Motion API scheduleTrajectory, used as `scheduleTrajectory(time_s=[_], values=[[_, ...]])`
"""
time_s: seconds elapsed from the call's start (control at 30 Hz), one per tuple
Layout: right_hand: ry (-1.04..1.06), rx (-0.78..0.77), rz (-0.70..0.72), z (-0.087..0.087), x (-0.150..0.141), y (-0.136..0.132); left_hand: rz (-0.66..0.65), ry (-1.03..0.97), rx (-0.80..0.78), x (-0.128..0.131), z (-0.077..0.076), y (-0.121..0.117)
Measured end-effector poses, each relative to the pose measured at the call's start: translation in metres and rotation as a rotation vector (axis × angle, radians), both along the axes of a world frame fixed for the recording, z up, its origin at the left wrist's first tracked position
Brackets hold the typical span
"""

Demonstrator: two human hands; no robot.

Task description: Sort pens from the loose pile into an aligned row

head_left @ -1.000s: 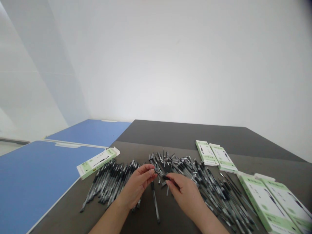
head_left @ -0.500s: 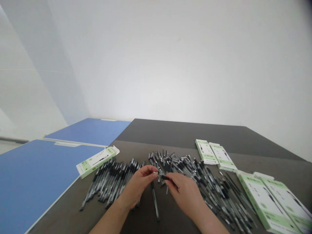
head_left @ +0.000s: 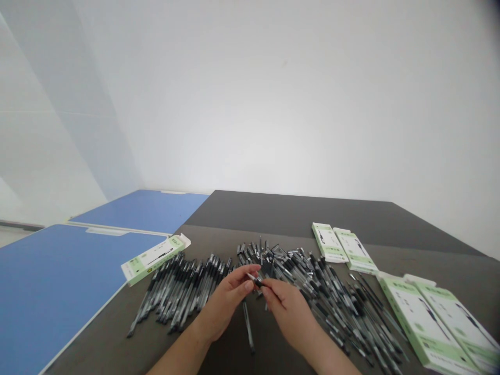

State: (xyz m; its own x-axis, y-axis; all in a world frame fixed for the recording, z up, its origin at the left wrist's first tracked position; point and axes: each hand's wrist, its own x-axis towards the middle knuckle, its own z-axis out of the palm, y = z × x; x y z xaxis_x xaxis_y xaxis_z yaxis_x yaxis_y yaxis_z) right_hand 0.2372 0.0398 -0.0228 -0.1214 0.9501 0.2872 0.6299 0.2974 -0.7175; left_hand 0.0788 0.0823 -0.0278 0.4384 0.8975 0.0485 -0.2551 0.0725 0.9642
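Hands: left hand (head_left: 226, 298) and right hand (head_left: 287, 312) pinching, fingertips pressed together | Held: black pen piece (head_left: 255, 280), mostly hidden by fingers — perhaps a pen tip | Place: above loose pens (head_left: 297, 273), mid-bench, near the front edge of the dark table (head_left: 297, 219)

white wall (head_left: 273, 104) and dark grey table (head_left: 297, 213) in soft light;
the light is more bright at middle of the wall; two blue boards (head_left: 54, 291) lie flat beside the table; pale floor (head_left: 11, 234) shows at far left

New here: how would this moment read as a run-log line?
left hand, right hand: both pinching one black pen | beside: loose pens, green-white pen boxes
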Motion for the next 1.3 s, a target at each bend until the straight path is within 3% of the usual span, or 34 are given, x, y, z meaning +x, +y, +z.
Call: scheduleTrajectory(time_s=[0.67, 1.07, 1.3], values=[[0.02, -0.006, -0.003, 0.0004, -0.0027, -0.0016, 0.123, 0.1, 0.088, 0.0036, -0.0006, -0.0027], [0.087, -0.03, 0.011, 0.0014, -0.0033, -0.0016, 0.072, 0.048, 0.072, 0.0035, -0.0002, -0.0044], [0.087, -0.034, 0.016, 0.0004, -0.0035, -0.0021, 0.106, 0.144, 0.103, 0.0024, 0.0022, -0.0044]])
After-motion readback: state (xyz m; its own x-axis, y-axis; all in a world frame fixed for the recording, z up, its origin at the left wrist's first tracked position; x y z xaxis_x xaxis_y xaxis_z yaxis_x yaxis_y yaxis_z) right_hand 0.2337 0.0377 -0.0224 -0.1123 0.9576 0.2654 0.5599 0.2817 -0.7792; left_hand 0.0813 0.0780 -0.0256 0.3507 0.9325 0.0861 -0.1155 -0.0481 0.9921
